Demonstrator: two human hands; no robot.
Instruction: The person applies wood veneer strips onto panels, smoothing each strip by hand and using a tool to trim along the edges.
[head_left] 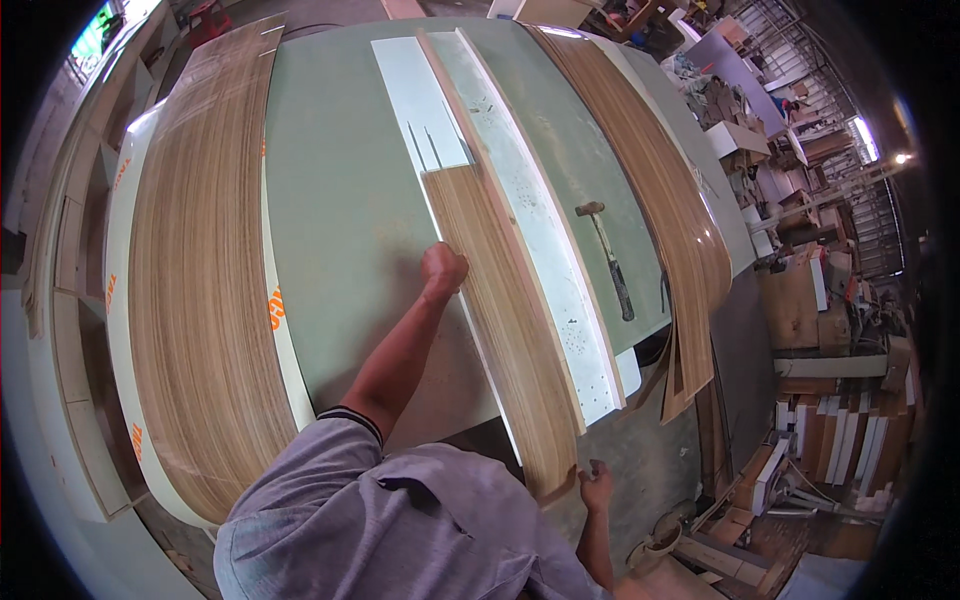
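Note:
A long wood-grain laminate strip (505,290) lies lengthwise over a narrow white panel (404,85), whose far part shows bare with dark line marks. My left hand (443,270) is closed in a fist at the strip's left edge, about midway along. What the curled fingers hold, if anything, is hidden. Beside the strip's near end is my right hand (597,485), its fingers apart and nothing seen in it. Along the strip's right side runs a long white channel-like piece (540,215) with raised wooden edges, speckled with dark spots.
A hammer (608,262) lies right of the channel piece on the green-grey table (335,180). Large curved wood-grain sheets (205,250) cover the left side; more brown sheets (650,170) lie right. Boards and offcuts (845,440) are stacked beyond the table's right side.

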